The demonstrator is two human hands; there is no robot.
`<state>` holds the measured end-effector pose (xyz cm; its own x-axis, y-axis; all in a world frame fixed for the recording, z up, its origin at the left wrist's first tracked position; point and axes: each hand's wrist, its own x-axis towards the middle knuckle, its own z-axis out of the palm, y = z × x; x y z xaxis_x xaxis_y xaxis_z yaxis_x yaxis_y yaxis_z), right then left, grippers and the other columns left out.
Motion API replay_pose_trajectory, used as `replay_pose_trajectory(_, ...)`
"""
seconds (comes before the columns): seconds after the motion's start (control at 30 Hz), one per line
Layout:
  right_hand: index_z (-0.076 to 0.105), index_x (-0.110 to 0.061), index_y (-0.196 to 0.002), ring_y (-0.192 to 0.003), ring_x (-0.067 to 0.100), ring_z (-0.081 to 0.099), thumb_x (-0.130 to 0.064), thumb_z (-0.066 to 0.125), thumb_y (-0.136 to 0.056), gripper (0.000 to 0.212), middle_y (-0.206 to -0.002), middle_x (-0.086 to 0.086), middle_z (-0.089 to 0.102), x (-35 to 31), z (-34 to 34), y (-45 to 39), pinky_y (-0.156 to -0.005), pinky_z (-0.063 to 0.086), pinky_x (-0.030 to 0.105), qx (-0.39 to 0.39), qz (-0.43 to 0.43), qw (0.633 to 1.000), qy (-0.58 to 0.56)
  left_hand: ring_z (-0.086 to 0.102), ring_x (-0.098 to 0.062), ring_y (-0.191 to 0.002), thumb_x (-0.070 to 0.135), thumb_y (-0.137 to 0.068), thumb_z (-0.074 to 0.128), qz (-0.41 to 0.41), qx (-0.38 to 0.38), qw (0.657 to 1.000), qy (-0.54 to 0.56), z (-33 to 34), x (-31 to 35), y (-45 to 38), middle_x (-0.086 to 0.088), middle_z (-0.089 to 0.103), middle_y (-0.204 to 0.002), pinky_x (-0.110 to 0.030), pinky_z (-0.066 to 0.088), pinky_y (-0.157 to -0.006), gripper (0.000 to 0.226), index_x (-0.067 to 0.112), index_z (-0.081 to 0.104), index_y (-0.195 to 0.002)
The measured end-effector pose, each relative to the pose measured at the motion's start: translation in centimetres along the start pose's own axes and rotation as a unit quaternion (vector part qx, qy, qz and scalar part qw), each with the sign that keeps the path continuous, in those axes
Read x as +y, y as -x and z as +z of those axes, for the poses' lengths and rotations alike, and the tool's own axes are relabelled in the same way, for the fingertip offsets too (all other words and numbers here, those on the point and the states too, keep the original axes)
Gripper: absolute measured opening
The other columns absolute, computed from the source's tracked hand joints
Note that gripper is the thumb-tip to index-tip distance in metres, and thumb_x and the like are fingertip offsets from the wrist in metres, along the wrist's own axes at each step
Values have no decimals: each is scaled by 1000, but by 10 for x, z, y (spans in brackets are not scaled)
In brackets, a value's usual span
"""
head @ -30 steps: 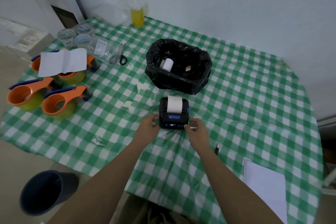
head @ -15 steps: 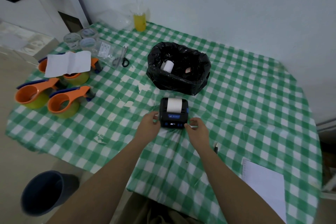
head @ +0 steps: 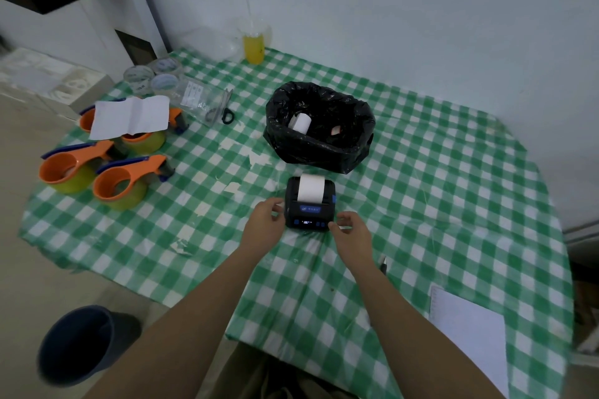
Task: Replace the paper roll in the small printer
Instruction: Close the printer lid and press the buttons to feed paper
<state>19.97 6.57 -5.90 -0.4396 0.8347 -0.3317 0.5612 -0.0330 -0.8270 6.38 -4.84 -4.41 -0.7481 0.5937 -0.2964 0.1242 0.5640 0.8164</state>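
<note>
The small black printer stands on the green checked tablecloth, with a white paper roll showing in its top and lit buttons on its front. My left hand grips the printer's left side. My right hand has its fingertips curled at the printer's right front corner. Behind the printer stands a bin lined with a black bag. Another white paper roll lies inside it.
Three orange tape dispensers stand at the left, one under a white sheet. Scissors, clear tape rolls and a yellow drink sit at the back. A white pad and a pen lie near right. A dark bucket is on the floor.
The view has tilted up and drawn back a little. Both hands stay at the printer's sides, and the printer has not visibly moved.
</note>
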Motion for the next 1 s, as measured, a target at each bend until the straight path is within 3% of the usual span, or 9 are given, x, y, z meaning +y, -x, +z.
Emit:
replay_pose_trajectory(0.1,57,-12,-111,-76,10,54,-19,62,-87,25,-104,2,60,-1,-2,1,-61,42,18,1,-2,1000,3,51,-15,-76,9,-92,49,3,0,1000,3,0,1,2,-13,58,-119,-30,42,-66,35,9,51,-127)
replay_pose_trajectory(0.23,57,-13,-110,-82,16,57,-19,62,-87,24,-105,5,62,-4,-4,1,-70,45,28,-2,-11,1000,3,51,-15,-77,9,-92,48,2,-2,1000,1,-2,6,4,-12,58,-119,-30,43,-67,36,10,51,-128)
replay_pose_trajectory(0.53,56,-13,-108,-82,17,58,-19,61,-87,22,-105,6,62,-7,-8,3,-69,46,30,-5,-22,1000,-5,54,-17,-84,9,-92,48,-2,-5,1000,-5,-6,11,7,-13,59,-118,-30,45,-71,36,10,51,-128)
replay_pose_trajectory(0.83,56,-13,-109,-82,16,57,-17,61,-87,23,-101,2,60,-10,-11,2,-59,42,17,-2,-23,1000,0,58,-23,-89,9,-93,47,-5,-8,1000,-13,-7,15,11,-13,61,-118,-31,45,-70,35,10,51,-127)
replay_pose_trajectory(1.0,56,-12,-110,-85,17,57,-18,60,-88,23,-105,6,62,-11,-10,1,-68,45,28,-5,-22,1000,0,62,-32,-99,12,-92,47,-17,-8,999,-27,-9,16,13,-13,62,-118,-39,51,-78,34,10,52,-127)
